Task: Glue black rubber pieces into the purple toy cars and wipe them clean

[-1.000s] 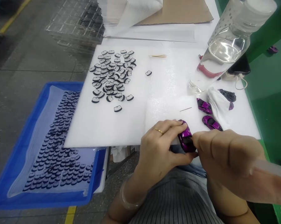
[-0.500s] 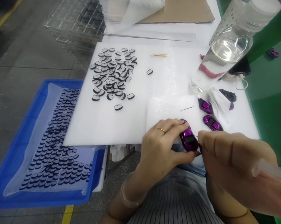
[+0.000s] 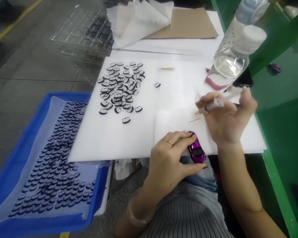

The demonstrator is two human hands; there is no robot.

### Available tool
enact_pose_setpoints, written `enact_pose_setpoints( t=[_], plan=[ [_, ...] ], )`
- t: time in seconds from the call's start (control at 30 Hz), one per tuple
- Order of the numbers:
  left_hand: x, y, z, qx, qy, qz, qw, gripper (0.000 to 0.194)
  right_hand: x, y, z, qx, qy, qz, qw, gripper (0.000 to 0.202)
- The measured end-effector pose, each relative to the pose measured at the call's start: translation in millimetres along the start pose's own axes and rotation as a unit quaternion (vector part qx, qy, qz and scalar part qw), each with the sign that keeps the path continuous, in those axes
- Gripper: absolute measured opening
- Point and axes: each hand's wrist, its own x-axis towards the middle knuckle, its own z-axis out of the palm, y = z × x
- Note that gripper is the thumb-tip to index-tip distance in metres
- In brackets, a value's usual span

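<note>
A small purple toy car point(image 3: 197, 149) is gripped between the thumb and fingers of my left hand point(image 3: 167, 162), at the front edge of the white foam sheet point(image 3: 114, 142). My right hand point(image 3: 223, 122) is raised palm up to the right of the car, with a clear syringe point(image 3: 216, 103) lying across its curled fingers. A thin needle-like rod point(image 3: 194, 120) rests on the foam just beyond the car. Many small black-edged pieces point(image 3: 119, 86) are scattered on the left half, and a single one point(image 3: 157, 85) lies apart.
A blue tray point(image 3: 94, 198) with rows of dark pieces is at lower left. Thin sticks point(image 3: 166, 68) and brown cardboard point(image 3: 190, 24) are farther back. A clear bottle point(image 3: 234, 62) stands at back right, near a dark phone point(image 3: 244, 79). Another purple car point(image 3: 274, 68) sits on the green surface.
My right hand has moved up and away from the car and turned palm up, with the syringe still in it. My left hand still holds the car. The view has shifted slightly.
</note>
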Motion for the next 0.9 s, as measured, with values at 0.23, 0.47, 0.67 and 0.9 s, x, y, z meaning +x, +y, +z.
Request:
enact_pose_setpoints(
  t=[0.23,0.47,0.67,0.9],
  plan=[
    [0.4,0.1,-0.7,0.002,-0.010,0.007,1.000,0.051,-35.0,2.4,-7.9,-0.020,0.123,-0.005,0.992,0.013],
    [0.4,-0.5,-0.2,0.003,-0.013,0.008,1.000,0.050,-46.6,-17.9,-8.0,-0.112,0.062,-0.052,0.990,0.014],
    [3.4,4.0,-3.4,0.006,-0.030,-0.026,0.999,0.052,-88.6,-31.5,-27.6,-0.090,0.021,-0.042,0.995,0.031],
    [-1.8,8.6,-3.4,-0.035,-0.031,-0.129,0.991,0.075,-67.5,-21.1,-8.2,0.039,0.117,-0.085,0.989,0.027]
  ],
)
